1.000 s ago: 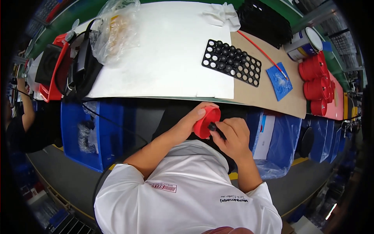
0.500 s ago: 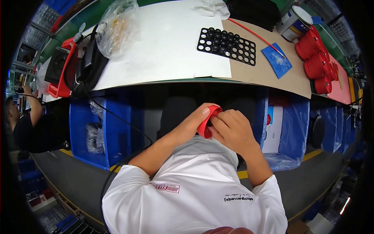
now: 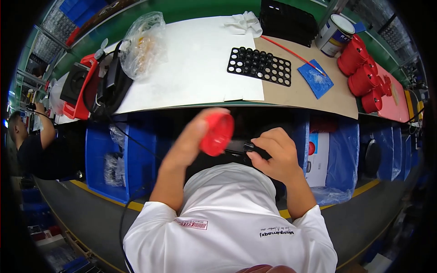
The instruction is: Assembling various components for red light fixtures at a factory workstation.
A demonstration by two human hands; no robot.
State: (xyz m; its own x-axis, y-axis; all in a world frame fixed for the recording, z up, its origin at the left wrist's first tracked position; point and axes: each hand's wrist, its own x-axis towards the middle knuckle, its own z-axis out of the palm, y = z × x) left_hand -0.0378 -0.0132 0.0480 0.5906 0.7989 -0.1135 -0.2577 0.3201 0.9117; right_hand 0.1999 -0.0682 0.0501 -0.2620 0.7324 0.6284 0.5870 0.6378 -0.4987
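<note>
My left hand (image 3: 185, 142), blurred by motion, grips a red round cup-like part (image 3: 219, 133) by its side, with the opening turned toward my right. Apart from it, my right hand (image 3: 278, 154) pinches a small black cylindrical piece (image 3: 248, 146) between thumb and fingers. Both hands are over my lap, in front of the bench edge. Up on the bench lies a black perforated tray (image 3: 287, 75), with small black round parts (image 3: 249, 58) filling several of its holes.
A blue sheet (image 3: 317, 81) with a red thin brush (image 3: 291, 53) lies right of the tray. Red cup-like parts (image 3: 363, 81) are stacked by a paint can (image 3: 335, 36). Clear plastic bag (image 3: 144, 48) sits left. Blue bins (image 3: 107, 182) stand below; a co-worker (image 3: 34, 145) is far left.
My hands have drawn apart. The right fingers have come out of the red cup and now show a black piece. The left hand has moved left with the cup, tilting its opening.
</note>
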